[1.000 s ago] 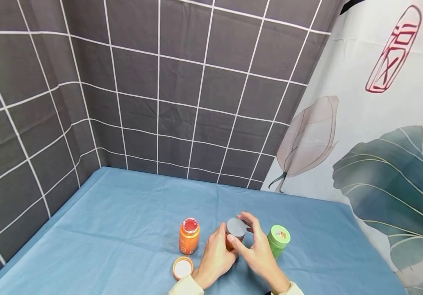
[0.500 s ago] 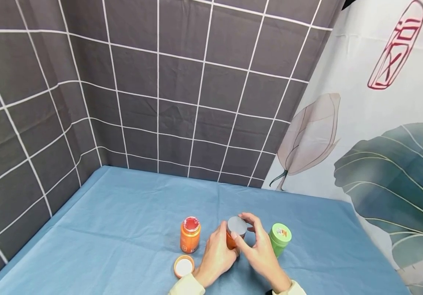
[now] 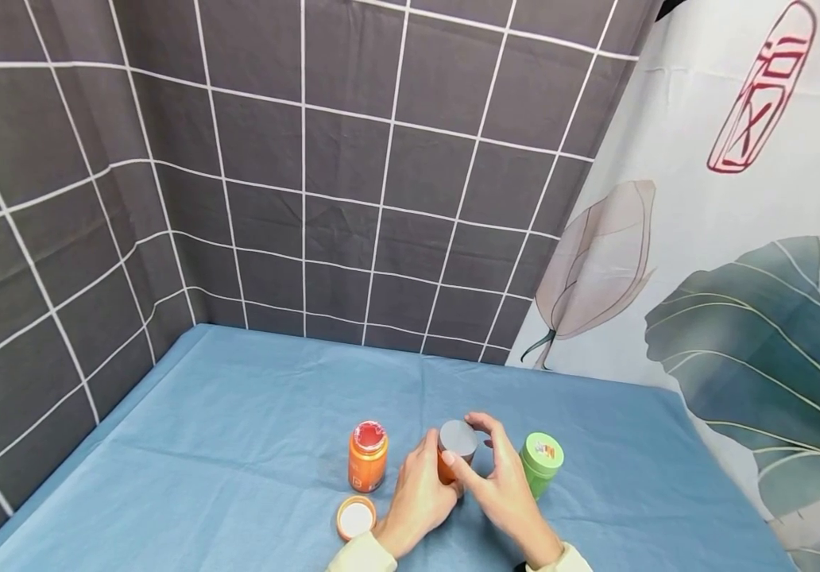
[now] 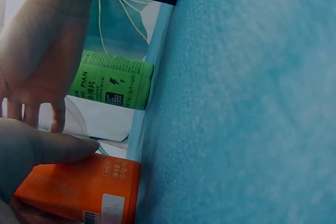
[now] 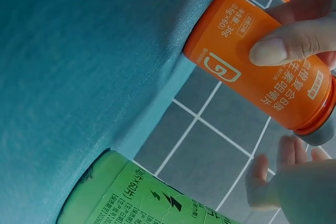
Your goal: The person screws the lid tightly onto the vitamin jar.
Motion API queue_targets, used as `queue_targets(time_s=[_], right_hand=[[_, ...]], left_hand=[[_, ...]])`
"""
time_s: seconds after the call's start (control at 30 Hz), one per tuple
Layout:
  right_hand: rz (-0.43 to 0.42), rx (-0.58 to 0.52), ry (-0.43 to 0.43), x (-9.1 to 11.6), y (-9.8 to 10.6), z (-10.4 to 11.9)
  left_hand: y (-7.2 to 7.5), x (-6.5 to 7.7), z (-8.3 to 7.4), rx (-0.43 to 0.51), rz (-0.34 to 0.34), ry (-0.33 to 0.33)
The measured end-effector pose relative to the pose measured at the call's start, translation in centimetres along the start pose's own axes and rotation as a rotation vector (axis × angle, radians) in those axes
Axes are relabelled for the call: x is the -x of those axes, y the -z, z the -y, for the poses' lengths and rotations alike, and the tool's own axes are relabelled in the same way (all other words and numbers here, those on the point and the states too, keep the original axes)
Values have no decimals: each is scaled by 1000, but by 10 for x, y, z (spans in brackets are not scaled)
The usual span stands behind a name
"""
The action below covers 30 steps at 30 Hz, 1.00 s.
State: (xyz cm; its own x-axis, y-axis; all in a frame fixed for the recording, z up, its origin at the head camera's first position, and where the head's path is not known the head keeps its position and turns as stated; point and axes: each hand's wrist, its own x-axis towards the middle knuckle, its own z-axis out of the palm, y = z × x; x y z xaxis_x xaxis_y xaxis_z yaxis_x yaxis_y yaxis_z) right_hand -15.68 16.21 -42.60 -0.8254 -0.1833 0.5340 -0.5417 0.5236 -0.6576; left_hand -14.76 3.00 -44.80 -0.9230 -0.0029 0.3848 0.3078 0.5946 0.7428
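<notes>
Between both hands an orange supplement bottle (image 5: pixel 252 61) with a grey cap (image 3: pixel 458 439) stands on the blue cloth. My left hand (image 3: pixel 419 494) grips its body from the left, the thumb lying along the label in the right wrist view. My right hand (image 3: pixel 501 488) pinches the grey cap, thumb on its near side and fingers round its far right side. Left of the hands stands a second orange bottle (image 3: pixel 367 465), uncapped, with a torn whitish seal edge and red inside its mouth. An orange cap (image 3: pixel 356 518) lies in front of it, white inside facing up.
A green bottle (image 3: pixel 542 465) with a sticker on its lid stands just right of my right hand. Blue cloth (image 3: pixel 238 445) covers the table. Behind hangs a dark tile-patterned curtain (image 3: pixel 353 222), with a white leaf-print curtain (image 3: pixel 610 262) at the right.
My right thumb has shifted slightly along the cap's near edge, with small finger movements. The bottles and the loose orange cap stay in place.
</notes>
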Motion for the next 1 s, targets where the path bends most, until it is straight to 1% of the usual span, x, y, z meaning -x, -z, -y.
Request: queue_targets(time_s=[0.13,0.37,0.6,0.87,1.0], right_hand=[[-2,5,-5,0,1,2],[40,-12,49,0,2,1],[40,-33,92,0,1,0],[46,-37,80,0,1,-2],[42,-25,74,0,0,-2]], left_hand=[[1,0,0,13,7,7],[0,-1,0,12,17,14],[0,-1,0,7,10,12],[0,-1,0,10,22,24],[0,-1,1,10,17,15]])
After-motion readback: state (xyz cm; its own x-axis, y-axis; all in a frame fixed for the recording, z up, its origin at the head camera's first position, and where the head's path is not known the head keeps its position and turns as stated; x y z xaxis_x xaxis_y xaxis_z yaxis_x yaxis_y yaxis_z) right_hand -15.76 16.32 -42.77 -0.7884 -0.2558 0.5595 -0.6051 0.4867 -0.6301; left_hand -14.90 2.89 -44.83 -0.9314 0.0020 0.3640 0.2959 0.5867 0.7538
